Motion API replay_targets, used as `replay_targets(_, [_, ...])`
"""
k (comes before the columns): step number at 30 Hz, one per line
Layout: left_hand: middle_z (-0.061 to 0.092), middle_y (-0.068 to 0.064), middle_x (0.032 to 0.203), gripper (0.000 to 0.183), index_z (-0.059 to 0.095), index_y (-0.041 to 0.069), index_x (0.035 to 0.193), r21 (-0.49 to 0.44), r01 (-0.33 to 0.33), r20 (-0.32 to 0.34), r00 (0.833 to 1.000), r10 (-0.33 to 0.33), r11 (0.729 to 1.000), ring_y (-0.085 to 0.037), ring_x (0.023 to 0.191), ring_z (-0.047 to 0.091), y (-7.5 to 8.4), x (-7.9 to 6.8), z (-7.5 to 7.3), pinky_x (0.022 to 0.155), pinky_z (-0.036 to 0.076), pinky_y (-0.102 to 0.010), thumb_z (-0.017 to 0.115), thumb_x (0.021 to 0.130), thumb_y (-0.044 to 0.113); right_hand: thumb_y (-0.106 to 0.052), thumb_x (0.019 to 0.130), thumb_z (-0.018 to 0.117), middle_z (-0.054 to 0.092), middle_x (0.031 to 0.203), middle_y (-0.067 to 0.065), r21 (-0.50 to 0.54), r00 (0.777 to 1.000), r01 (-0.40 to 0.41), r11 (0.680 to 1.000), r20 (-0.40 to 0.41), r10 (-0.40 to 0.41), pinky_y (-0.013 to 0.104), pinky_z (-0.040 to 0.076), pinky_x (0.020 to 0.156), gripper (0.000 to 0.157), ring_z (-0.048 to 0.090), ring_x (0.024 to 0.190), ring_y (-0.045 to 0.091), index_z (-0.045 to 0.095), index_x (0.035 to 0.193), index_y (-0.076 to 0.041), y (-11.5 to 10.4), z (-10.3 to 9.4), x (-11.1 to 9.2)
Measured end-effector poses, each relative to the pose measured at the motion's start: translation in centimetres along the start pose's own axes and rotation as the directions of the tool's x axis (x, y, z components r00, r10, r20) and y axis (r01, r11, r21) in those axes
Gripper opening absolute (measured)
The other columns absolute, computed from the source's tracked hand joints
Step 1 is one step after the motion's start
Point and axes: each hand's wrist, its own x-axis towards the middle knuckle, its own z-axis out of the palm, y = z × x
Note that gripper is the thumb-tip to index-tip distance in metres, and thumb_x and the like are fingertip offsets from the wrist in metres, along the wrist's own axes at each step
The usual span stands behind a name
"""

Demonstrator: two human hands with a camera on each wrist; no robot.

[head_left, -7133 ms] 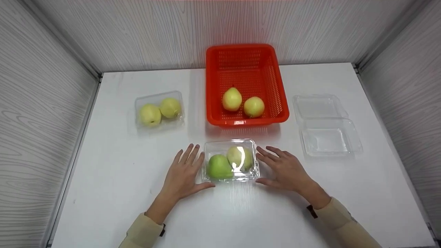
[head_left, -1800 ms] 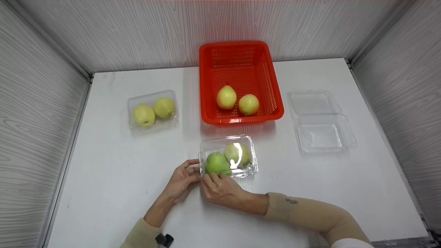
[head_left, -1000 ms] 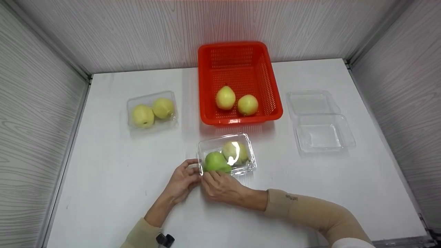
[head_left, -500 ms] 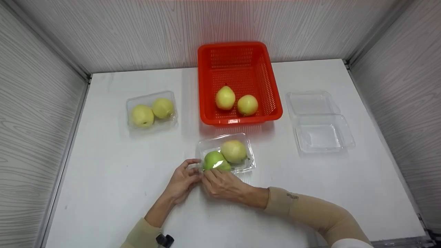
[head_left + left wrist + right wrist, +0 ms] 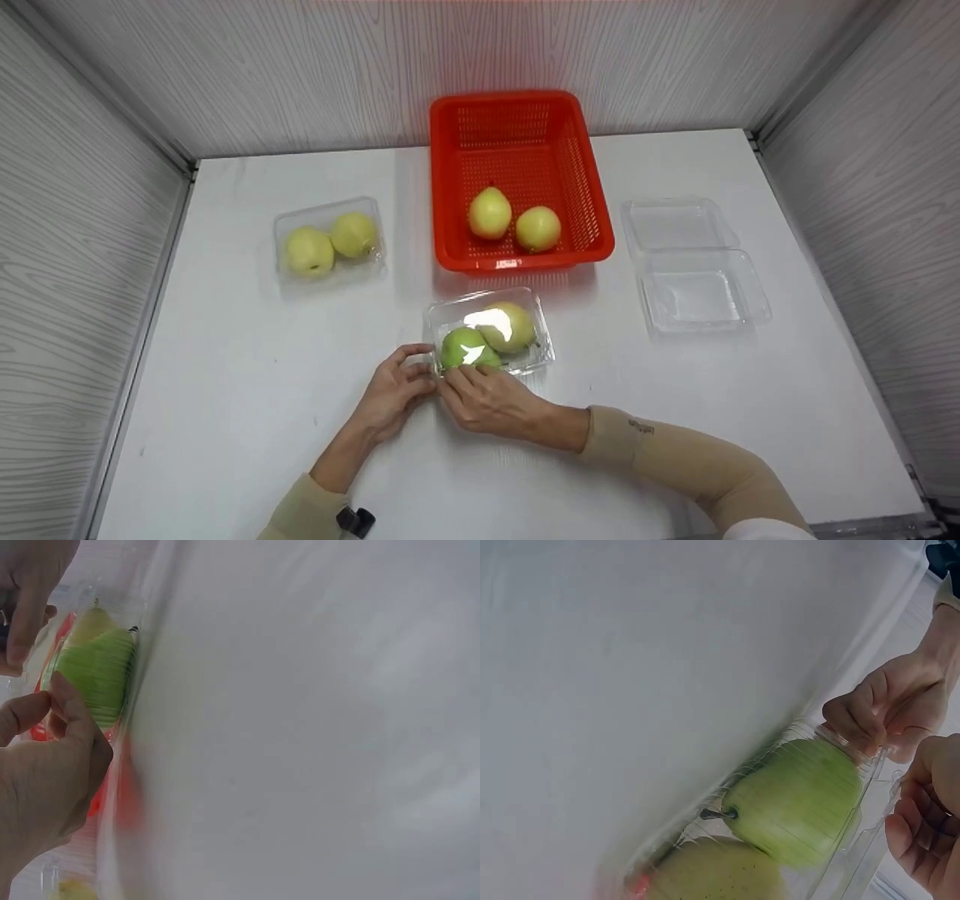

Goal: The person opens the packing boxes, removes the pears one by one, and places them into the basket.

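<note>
A clear plastic clamshell box point(image 5: 545, 352) lies at mid-table with its lid over a green pear point(image 5: 466, 349) and a yellow pear point(image 5: 510, 328). At its front left corner my left hand point(image 5: 396, 394) pinches the rim between thumb and fingertips; the right wrist view shows this hand point(image 5: 892, 705) from the front. My right hand point(image 5: 491, 401) reaches across the front, fingers curled at the lid's edge beside the left hand, covering part of the green pear. In the right wrist view the lid and base rims stand slightly apart near my right hand point(image 5: 930, 814).
Behind the box stands a red basket point(image 5: 525, 264) with two yellow pears point(image 5: 491, 214) in it. A second clamshell box point(image 5: 330, 206) holding two pears sits at the left. On the right lies an open, empty clamshell box point(image 5: 697, 296). Walls enclose the back and sides.
Both hands were spread flat at the box's two sides; now both hold its front left corner, the right hand having crossed over. The box has turned slightly, and glare on the lid has shifted.
</note>
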Motion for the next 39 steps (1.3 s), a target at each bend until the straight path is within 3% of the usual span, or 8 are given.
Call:
replay_targets(8, [0.069, 0.0, 0.109, 0.061, 0.036, 0.001, 0.147, 0.006, -0.012, 0.013, 1.0, 0.012, 1.0, -0.009, 0.095, 0.071, 0.0, 0.1, -0.1, 0.083, 0.063, -0.021, 0.063, 0.094, -0.01, -0.01, 0.109, 0.04, 0.064, 0.084, -0.004, 0.005, 0.999, 0.009, 1.0, -0.034, -0.008, 0.018, 0.052, 0.058, 0.034, 0.059, 0.069, 0.008, 0.073, 0.105, -0.015, 0.2, 0.2, -0.8])
replay_targets(14, [0.07, 0.0, 0.109, 0.061, 0.035, 0.001, 0.147, 0.012, 0.003, 0.018, 1.0, -0.004, 1.0, -0.01, 0.093, 0.071, 0.0, 0.2, -0.3, 0.082, 0.064, -0.021, 0.063, 0.094, -0.009, -0.012, 0.106, 0.046, 0.063, 0.084, -0.004, 0.04, 0.999, -0.007, 0.999, -0.051, 0.009, 0.018, 0.055, 0.06, 0.026, 0.061, 0.069, 0.009, 0.071, 0.097, -0.015, 0.4, -0.1, -1.2])
replay_targets(25, [0.069, 0.001, 0.105, 0.06, 0.039, 0.001, 0.146, 0.015, 0.004, 0.003, 1.0, -0.004, 1.0, -0.009, 0.09, 0.07, 0.3, 0.0, -0.5, 0.08, 0.064, -0.022, 0.063, 0.092, -0.011, -0.005, 0.104, 0.042, 0.063, 0.08, -0.004, 0.026, 0.997, -0.02, 0.999, -0.069, 0.022, 0.017, 0.052, 0.053, 0.032, 0.061, 0.068, 0.01, 0.071, 0.095, -0.015, 1.3, -0.1, -3.0])
replay_targets(39, [0.066, -0.001, 0.104, 0.061, 0.037, 0.0, 0.148, 0.03, 0.003, 0.017, 1.0, -0.003, 1.0, -0.01, 0.091, 0.069, 0.6, 0.1, -1.0, 0.082, 0.065, -0.022, 0.062, 0.094, -0.011, -0.006, 0.106, 0.047, 0.064, 0.079, -0.002, 0.066, 0.988, -0.084, 0.994, -0.124, 0.091, 0.019, 0.051, 0.048, 0.029, 0.064, 0.066, 0.01, 0.072, 0.093, -0.014, 2.9, -0.3, -5.4])
